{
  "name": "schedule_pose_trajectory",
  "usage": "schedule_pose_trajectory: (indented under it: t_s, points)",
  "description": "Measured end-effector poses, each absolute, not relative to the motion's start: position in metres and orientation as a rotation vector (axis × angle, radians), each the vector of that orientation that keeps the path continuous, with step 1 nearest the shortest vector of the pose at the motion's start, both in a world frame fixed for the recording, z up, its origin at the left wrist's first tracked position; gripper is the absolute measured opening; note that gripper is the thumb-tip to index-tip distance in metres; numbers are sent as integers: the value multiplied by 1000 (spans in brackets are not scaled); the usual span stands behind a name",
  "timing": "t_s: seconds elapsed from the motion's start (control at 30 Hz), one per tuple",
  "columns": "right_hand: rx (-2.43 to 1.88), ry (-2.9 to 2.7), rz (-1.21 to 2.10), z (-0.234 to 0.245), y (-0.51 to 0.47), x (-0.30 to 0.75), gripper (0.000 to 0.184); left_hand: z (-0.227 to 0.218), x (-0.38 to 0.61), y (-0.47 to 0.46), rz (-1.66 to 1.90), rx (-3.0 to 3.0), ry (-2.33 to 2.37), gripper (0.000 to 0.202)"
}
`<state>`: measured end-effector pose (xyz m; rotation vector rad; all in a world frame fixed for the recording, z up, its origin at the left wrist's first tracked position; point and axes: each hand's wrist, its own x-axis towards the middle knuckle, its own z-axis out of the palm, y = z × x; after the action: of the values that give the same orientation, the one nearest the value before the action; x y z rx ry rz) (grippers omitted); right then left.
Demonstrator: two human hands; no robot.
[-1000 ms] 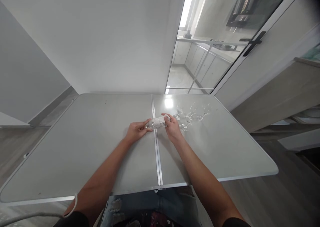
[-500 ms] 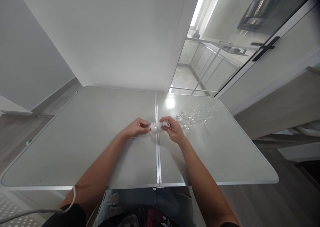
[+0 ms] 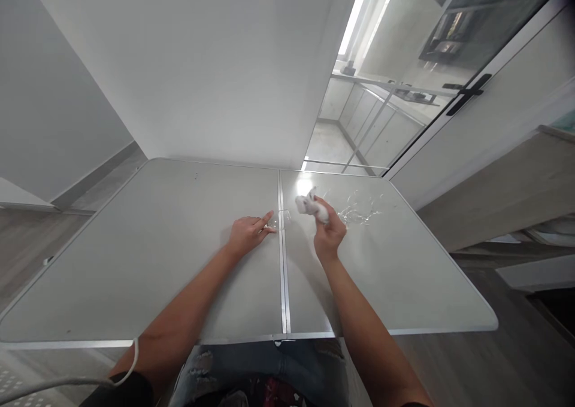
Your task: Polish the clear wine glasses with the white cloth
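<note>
My left hand (image 3: 252,232) pinches a clear stemmed glass (image 3: 284,219) between thumb and fingers. The glass reaches over the table's metal centre seam, and its see-through outline is faint. A crumpled white tissue or cloth (image 3: 307,205) is bunched in my right hand (image 3: 330,227), raised apart from the glass and to its right. Beyond the right hand stand several clear stemmed glasses (image 3: 359,215), partly hidden by that hand and hard to tell apart.
The pale table (image 3: 135,263) has a metal edge and a centre seam (image 3: 284,293). A white wall (image 3: 202,66) rises behind it. At the right back is a glass door with a black handle (image 3: 469,94). A cable (image 3: 67,382) crosses my left arm.
My right hand has pulled the white tissue or cloth off the glass, moving up and to the right. My left hand keeps hold of the glass, now uncovered.
</note>
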<state>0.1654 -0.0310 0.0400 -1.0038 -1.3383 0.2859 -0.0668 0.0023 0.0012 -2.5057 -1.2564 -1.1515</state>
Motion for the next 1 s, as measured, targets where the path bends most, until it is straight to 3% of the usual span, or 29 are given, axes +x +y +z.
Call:
schedule_pose_trajectory:
  t_s: [0.1, 0.23, 0.37, 0.5, 0.6, 0.7, 0.83, 1.0]
  points:
    - [-841, -1977, 165, 47, -36, 161, 33, -1, -68, 5, -1071, -2479, -1182, 23]
    - [-700, -2320, 230, 47, -35, 151, 32, 0, -70, 5, -988, -2489, -1034, 31]
    - [-845, -2093, 508, 49, -32, 154, 27, 3, -72, 1, -985, -2587, -856, 28]
    - [-716, -1839, 1097, 53, -30, 165, 15, 2, -68, 0, -1204, -2685, -822, 33]
    - [-684, -1393, 1506, 46, -27, 165, 21, -1, -64, -1, -1486, -2811, -812, 32]
    - [-698, -988, 1671, 32, -22, 155, 26, -1, -59, -3, -1784, -2871, -1047, 35]
    - [-858, -919, 1324, 16, -19, 142, 31, -1, -55, 1, -2016, -2848, -1592, 38]
    - [-873, -1690, 600, 19, -25, 140, 35, -6, -61, 13, -2130, -2675, -1909, 34]
